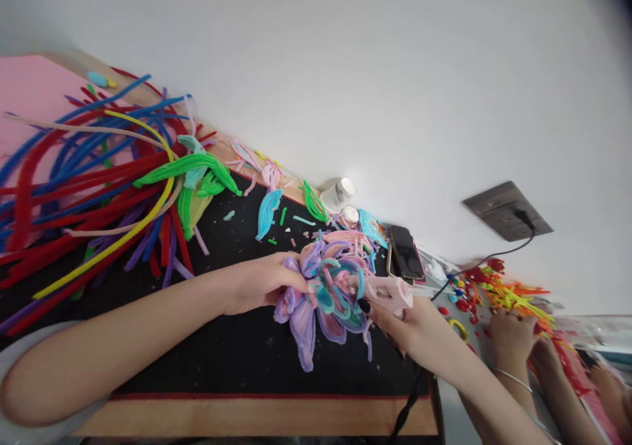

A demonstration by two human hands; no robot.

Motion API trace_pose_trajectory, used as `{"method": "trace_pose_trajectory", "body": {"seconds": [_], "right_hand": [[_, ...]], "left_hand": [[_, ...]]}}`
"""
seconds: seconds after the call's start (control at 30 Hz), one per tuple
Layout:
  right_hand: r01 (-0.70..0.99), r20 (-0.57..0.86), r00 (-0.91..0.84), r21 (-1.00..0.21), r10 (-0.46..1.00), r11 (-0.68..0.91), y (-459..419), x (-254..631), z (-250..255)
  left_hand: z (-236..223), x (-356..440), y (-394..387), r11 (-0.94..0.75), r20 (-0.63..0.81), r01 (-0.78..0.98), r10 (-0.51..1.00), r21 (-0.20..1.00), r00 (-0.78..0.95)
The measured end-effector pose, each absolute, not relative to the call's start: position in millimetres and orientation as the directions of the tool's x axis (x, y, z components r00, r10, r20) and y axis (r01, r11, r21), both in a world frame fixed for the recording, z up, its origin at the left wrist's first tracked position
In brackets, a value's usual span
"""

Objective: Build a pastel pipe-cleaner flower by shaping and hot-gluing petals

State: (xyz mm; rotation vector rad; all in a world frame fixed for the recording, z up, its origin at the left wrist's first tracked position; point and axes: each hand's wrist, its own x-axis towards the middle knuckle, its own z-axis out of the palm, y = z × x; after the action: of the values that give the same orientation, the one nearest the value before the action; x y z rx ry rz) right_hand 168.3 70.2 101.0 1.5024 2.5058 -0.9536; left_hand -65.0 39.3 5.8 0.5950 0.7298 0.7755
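Note:
My left hand (279, 282) grips a purple, pink and teal pipe-cleaner flower (302, 336) above the black mat, thumb on its left side. The petals are loops, some long and drooping. My right hand (405, 326) is closed around a pale pink glue gun (388, 295) whose nozzle points left into the flower's middle. The nozzle's tip is hidden among the petals. A black cord (409, 405) hangs below my right hand.
Loose pipe cleaners (99, 201) pile up at left. Along the wall are a paper cup (338, 195), cut scraps and a phone (407, 253). A cord runs to the wall socket (507, 211). At right, another person's hands (513, 340) work near yellow and red pipe cleaners (518, 303).

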Motion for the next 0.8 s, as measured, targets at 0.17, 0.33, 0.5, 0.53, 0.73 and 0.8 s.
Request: {"method": "trace_pose_trajectory", "body": {"seconds": [0.17, 0.33, 0.5, 0.53, 0.73, 0.8], "right_hand": [[0.866, -0.477, -0.425, -0.462, 0.769, 0.192, 73.0, 174.9, 104.9], [0.891, -0.520, -0.351, -0.441, 0.779, 0.107, 72.2, 180.8, 110.0], [0.863, -0.510, -0.344, -0.503, 0.788, 0.052, 72.3, 182.9, 107.5], [0.847, -0.500, -0.358, -0.529, 0.788, 0.050, 72.4, 183.0, 106.1], [0.817, -0.453, -0.409, -0.568, 0.792, 0.098, 71.9, 184.5, 99.3], [0.833, -0.456, -0.404, -0.542, 0.793, 0.113, 72.0, 184.3, 98.1]], "left_hand": [[7.0, -64.8, 39.2, 0.581, -0.356, -0.403, 0.785, 0.707, 0.506], [5.8, -64.3, 40.2, 0.572, -0.360, -0.380, 0.789, 0.727, 0.499], [8.8, -63.8, 39.9, 0.581, -0.367, -0.405, 0.790, 0.707, 0.492], [9.7, -63.8, 39.8, 0.585, -0.368, -0.408, 0.786, 0.701, 0.497], [7.9, -65.4, 39.2, 0.578, -0.360, -0.390, 0.786, 0.717, 0.502], [5.7, -65.8, 39.0, 0.571, -0.351, -0.386, 0.787, 0.724, 0.507]]}}
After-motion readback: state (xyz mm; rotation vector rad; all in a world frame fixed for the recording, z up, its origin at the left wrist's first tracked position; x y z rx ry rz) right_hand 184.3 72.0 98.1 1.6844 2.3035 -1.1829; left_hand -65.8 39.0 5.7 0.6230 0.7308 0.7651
